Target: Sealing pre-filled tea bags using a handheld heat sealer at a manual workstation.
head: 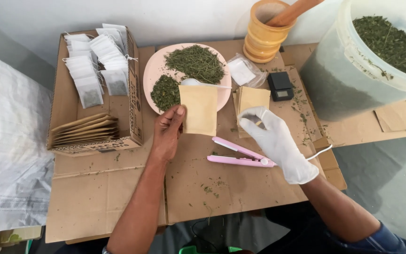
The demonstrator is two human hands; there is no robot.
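Observation:
My bare left hand (169, 129) pinches the left edge of a tan paper pouch (199, 109), holding it upright over the cardboard just below a pink plate (152, 70). The plate carries two heaps of dried green herb (196, 62) and a white spoon (193, 82). My right hand (273, 138), in a white glove, hovers with fingers curled over a stack of tan pouches (251, 99), its fingertips touching the stack's lower edge. A pink hair-straightener style sealer (238, 154) lies between my hands.
A cardboard box (135, 101) at left holds several white filter bags and tan pouches. A wooden mortar with pestle (265, 32), a small black scale (279, 86), a clear plastic bag (243, 70) and a large tub of dried herb (377, 56) stand behind and right.

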